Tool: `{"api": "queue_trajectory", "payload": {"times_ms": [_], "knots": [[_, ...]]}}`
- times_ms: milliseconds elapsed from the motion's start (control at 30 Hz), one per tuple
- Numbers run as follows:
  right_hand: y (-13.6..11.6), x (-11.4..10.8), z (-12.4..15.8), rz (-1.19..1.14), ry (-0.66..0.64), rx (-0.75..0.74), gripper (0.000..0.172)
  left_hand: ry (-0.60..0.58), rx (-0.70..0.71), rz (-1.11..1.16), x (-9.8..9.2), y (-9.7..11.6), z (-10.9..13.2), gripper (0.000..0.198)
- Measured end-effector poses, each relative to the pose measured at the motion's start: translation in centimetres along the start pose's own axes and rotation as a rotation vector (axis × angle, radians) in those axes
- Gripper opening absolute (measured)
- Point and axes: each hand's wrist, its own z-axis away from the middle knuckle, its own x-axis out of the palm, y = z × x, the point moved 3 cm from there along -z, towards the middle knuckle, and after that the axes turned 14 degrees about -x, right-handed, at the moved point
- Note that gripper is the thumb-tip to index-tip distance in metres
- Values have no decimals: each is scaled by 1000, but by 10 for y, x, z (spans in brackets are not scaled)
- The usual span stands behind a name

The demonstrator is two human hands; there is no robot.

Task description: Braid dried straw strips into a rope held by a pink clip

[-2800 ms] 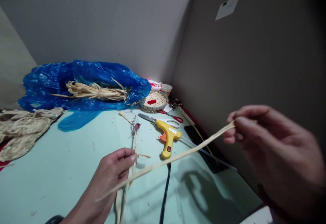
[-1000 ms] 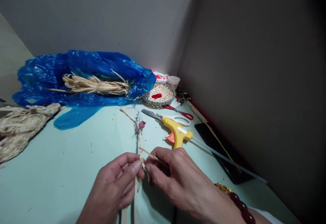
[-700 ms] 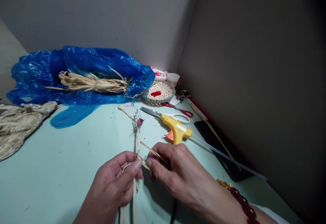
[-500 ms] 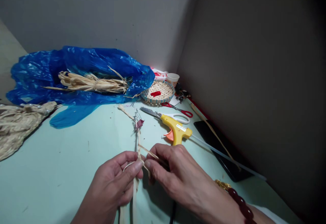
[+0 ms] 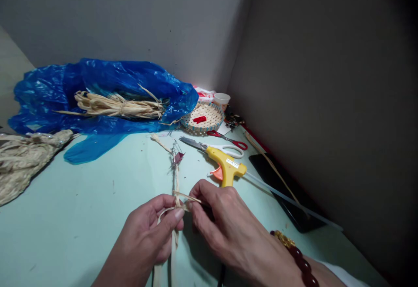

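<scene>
Between thumb and fingers, my left hand (image 5: 153, 226) pinches a narrow braid of pale raffia-like strands (image 5: 177, 182). Loose strands (image 5: 173, 256) hang from it toward the front edge. My right hand (image 5: 218, 221) is closed on a thin strand (image 5: 187, 196) at the braid's right side, its fingertips almost meeting the left thumb. The braid's far end runs up to a dark red clip (image 5: 178, 158) with thin metal wires, which lies on the table. Part of the strand is hidden behind my right fingers.
Right of the braid lie a yellow glue gun (image 5: 228, 163) with a long glue stick, white-handled scissors (image 5: 228, 150), red-handled scissors (image 5: 233, 141) and a dark flat panel (image 5: 287, 195). Behind are a woven tray (image 5: 212, 123), a cup (image 5: 222, 99) and a blue bag (image 5: 130, 75) with a fibre bundle (image 5: 120, 106).
My right fingers have shifted slightly, drawing the strand out sideways from the braid to the right. My left hand keeps its pinch in nearly the same spot.
</scene>
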Motion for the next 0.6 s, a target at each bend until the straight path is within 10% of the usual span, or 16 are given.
{"api": "queue_trajectory", "payload": {"times_ms": [600], "knots": [[0, 1, 4, 38, -11, -18, 21, 25, -9, 14, 1, 2, 2, 30]]}}
